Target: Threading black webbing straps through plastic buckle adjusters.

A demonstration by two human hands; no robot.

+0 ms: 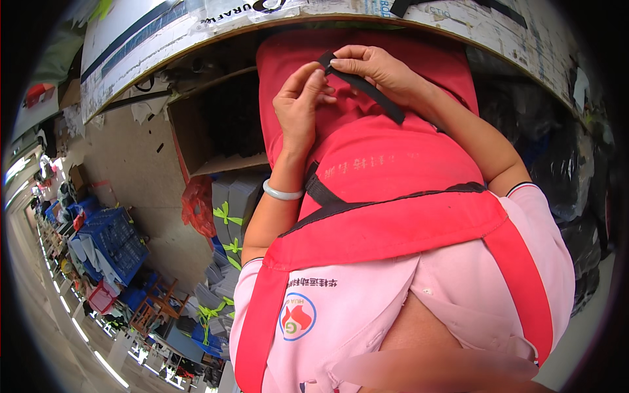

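A short black strap (379, 99) hangs above my lap, over the red apron (393, 154). My right hand (383, 71) pinches it close to its upper end between thumb and fingers. From that grip the loose tail slants down to the right beneath the hand. My left hand (301, 108) has its thumb and forefinger closed at the same end, fingertips nearly meeting those of the right. The exact spot where the left fingers press is small and partly covered. A pale bangle (282, 191) circles my left wrist.
A worn worktable edge (196, 49) curves across just beyond my hands. An open cardboard box (190, 141) with dark contents stands at left. Below it sit grey stacks tied with green strips (229, 216) and a red plastic bag (198, 206). Black bags (563, 170) lie at right.
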